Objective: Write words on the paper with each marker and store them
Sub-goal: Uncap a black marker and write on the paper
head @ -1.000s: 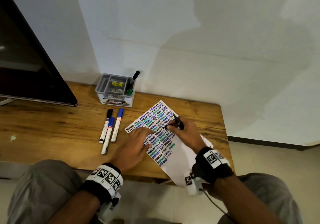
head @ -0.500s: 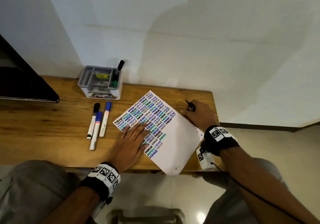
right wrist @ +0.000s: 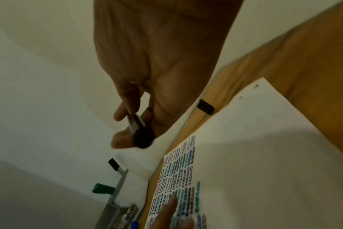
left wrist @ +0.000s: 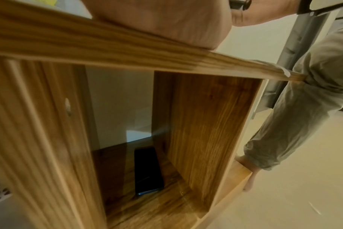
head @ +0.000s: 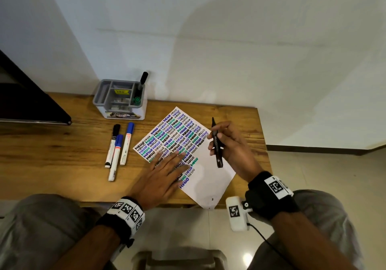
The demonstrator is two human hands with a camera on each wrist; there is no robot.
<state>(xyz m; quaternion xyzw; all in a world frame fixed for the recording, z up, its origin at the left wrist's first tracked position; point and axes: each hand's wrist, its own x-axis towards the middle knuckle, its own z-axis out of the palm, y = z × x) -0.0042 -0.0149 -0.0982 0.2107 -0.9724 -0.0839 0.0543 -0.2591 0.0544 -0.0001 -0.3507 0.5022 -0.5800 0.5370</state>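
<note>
Head view: I'm pressing my flat left hand (head: pixel 165 173) on the paper (head: pixel 205 177), my right hand (head: pixel 229 144) gripping the black marker (head: pixel 216 144), now lifted back over it; three markers (head: pixel 118 149) are lying beside the organizer (head: pixel 120 100).

3 markers (head: pixel 117 150) lie on the table (head: pixel 52 157), 2 more stand in 1 grey organizer (head: pixel 120 99), and 1 black marker (head: pixel 216 144) is in a hand. 1 sheet of paper (head: pixel 208 177) lies there; 2 hands show.

Left hand (head: pixel 165 174) laid flat, fingers straight and spread, palm down, wrist strapped with a tagged band. Right hand (head: pixel 231 144) raised, fingers curled, a thin dark object pinched between thumb and fingers; wrist likewise banded.
</note>
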